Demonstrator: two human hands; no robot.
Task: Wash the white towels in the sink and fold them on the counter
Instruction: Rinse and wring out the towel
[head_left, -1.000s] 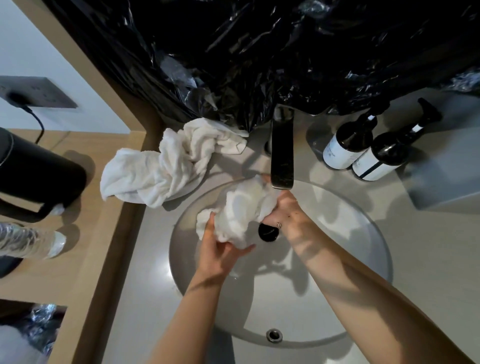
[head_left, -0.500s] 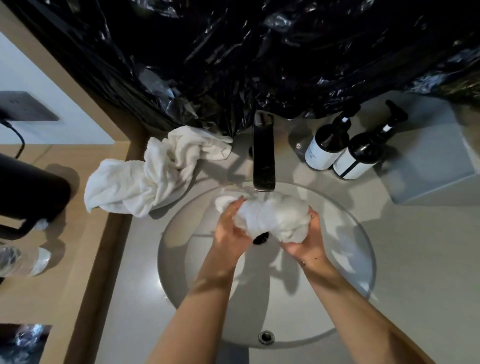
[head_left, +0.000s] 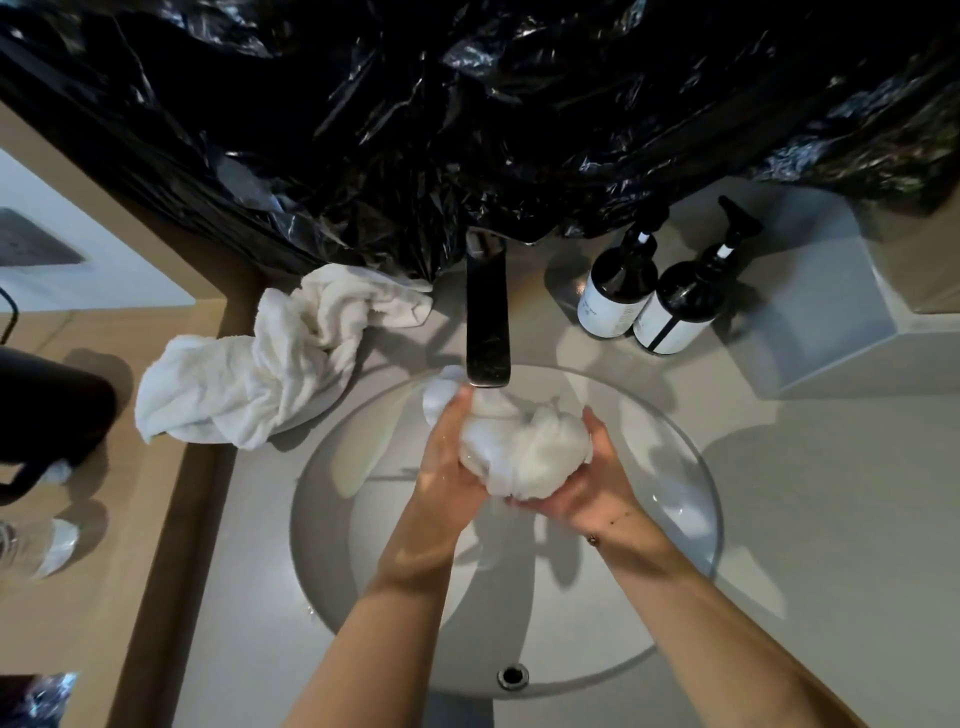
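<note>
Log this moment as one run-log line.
stage: washing | left hand: grips bunched towel | right hand: cups it under faucet | second towel: crumpled on counter

A bunched towel (head_left: 524, 447) sat between the left hand (head_left: 451, 462) and right hand (head_left: 582, 493) over the sink (head_left: 675, 613), under the faucet (head_left: 487, 327) at frame centre. Another towel (head_left: 260, 364) lay on the worktop (head_left: 831, 519) at centre left; two bottles (head_left: 644, 296) stood upper right.

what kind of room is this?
Likely a hotel-style bathroom vanity: a round sink set in a counter under a faucet, with two matching pump bottles beside it and a white towel heaped on the counter.
</note>
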